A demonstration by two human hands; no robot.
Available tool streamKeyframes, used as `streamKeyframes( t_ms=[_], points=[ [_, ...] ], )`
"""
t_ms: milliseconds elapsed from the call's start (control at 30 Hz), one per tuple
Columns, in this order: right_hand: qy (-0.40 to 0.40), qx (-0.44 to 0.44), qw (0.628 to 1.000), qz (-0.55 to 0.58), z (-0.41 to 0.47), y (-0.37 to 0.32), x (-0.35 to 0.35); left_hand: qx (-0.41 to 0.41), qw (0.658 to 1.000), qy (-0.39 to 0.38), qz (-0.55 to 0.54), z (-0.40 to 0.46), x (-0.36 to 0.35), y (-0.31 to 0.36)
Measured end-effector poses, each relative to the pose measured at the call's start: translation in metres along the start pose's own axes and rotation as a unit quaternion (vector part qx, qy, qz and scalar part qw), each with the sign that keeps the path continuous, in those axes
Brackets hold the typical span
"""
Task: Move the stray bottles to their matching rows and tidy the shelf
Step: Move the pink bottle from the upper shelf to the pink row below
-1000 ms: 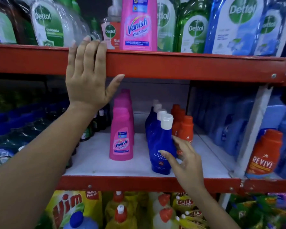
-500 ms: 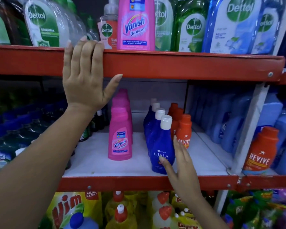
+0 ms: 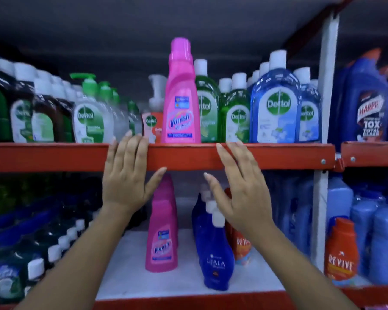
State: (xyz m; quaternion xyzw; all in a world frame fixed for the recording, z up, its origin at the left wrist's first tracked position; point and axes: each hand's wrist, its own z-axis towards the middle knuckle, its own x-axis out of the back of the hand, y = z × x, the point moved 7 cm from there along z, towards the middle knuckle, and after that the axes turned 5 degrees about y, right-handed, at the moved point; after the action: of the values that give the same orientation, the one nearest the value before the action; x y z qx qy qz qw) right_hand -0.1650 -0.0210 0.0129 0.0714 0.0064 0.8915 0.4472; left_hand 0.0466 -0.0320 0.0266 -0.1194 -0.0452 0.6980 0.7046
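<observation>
A pink Vanish bottle stands alone among Dettol bottles on the upper shelf, at its red front rail. My left hand lies flat on that rail just left of the bottle, fingers apart, holding nothing. My right hand is raised in front of the rail to the bottle's lower right, fingers spread and empty. On the lower white shelf stands a row of pink Vanish bottles, beside a row of blue Ujala bottles and orange Revive bottles behind my right hand.
Green and blue Dettol bottles fill the upper shelf right of the Vanish bottle; clear pump Dettol bottles are on its left. A white upright divides the bays. A lone orange Revive bottle stands among light blue bottles at lower right.
The view has tilted up to the upper shelf. My right hand left the blue Ujala bottle and rose to the red rail. My left hand stayed on the rail.
</observation>
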Motion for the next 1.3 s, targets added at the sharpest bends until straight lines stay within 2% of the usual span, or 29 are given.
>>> streamKeyframes(
  t_ms=[167,300,433,567,900,967,1200,1300],
  points=[
    [0.001,0.006,1.000,0.022,0.078,0.004,0.002,-0.006,1.000,-0.003,-0.014,0.005,0.000,-0.002],
    [-0.056,-0.067,0.987,0.135,0.110,0.013,-0.011,-0.001,1.000,-0.008,-0.014,0.003,0.000,-0.002],
    [-0.114,-0.172,0.946,0.251,0.127,0.015,-0.030,-0.005,1.000,-0.011,-0.015,0.004,-0.001,-0.003],
    [-0.141,-0.238,0.900,0.338,0.129,0.015,-0.048,-0.005,1.000,-0.007,-0.021,0.004,-0.001,-0.003],
    [-0.178,-0.348,0.823,0.412,0.126,0.018,-0.065,-0.006,1.000,-0.006,-0.014,0.003,-0.003,-0.002],
    [-0.167,-0.338,0.832,0.408,0.128,0.015,-0.059,-0.006,1.000,0.001,-0.008,0.003,-0.003,-0.002],
    [-0.064,-0.251,0.897,0.358,0.132,0.006,-0.028,-0.009,1.000,0.008,0.001,0.003,-0.002,-0.002],
    [-0.019,-0.236,0.903,0.358,0.138,0.004,-0.005,-0.010,1.000,0.009,0.001,0.004,-0.003,-0.003]
  ],
)
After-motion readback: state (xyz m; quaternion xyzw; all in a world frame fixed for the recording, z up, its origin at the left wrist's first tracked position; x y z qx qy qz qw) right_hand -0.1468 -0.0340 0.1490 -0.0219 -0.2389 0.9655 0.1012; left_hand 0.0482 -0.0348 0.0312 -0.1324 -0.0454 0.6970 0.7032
